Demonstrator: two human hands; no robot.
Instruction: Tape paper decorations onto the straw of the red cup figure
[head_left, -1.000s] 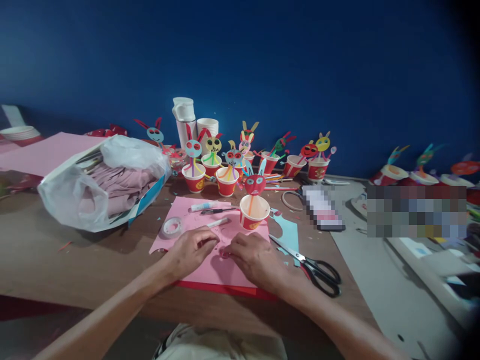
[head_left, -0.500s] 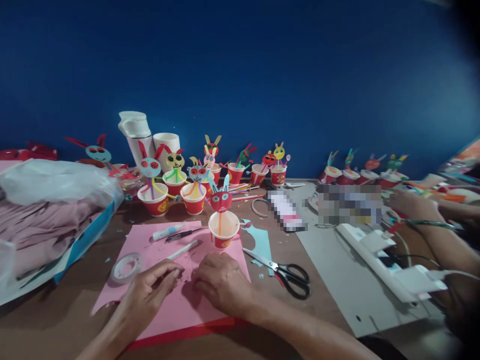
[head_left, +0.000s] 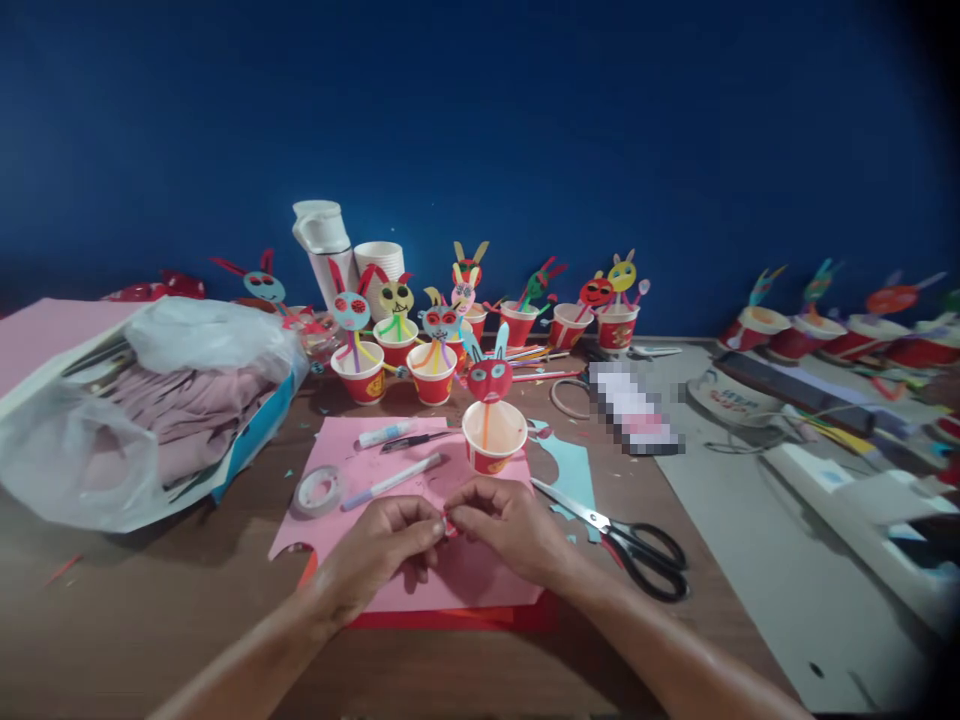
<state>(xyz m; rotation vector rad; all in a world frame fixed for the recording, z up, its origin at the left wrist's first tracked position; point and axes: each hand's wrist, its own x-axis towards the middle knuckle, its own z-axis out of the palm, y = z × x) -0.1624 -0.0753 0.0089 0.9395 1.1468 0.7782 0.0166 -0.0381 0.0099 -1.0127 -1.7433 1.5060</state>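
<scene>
My left hand [head_left: 394,540] and my right hand [head_left: 506,525] meet over a pink sheet of paper [head_left: 390,590], fingertips pinched close together. Between them shows a tiny reddish piece [head_left: 450,526], too small to name. Just beyond my right hand stands a red paper cup [head_left: 491,458] with a red paper rabbit head [head_left: 490,380] on an orange stem. A capped marker [head_left: 394,482], a black pen [head_left: 416,440], a glue tube [head_left: 385,434] and a tape roll [head_left: 318,492] lie on the pink sheet. Black-handled scissors [head_left: 622,535] rest to the right.
Several decorated cups [head_left: 358,380] stand along the blue wall, near stacked white cups [head_left: 380,268]. A tray with cloth and a plastic bag [head_left: 202,335] is at left. Light blue paper [head_left: 574,470], a blurred phone [head_left: 634,408] and a white power strip [head_left: 832,500] are on the right.
My hands have come together at the fingertips, and a small reddish piece now shows between them. The view has swung left; the other person's arms at right are out of sight.
</scene>
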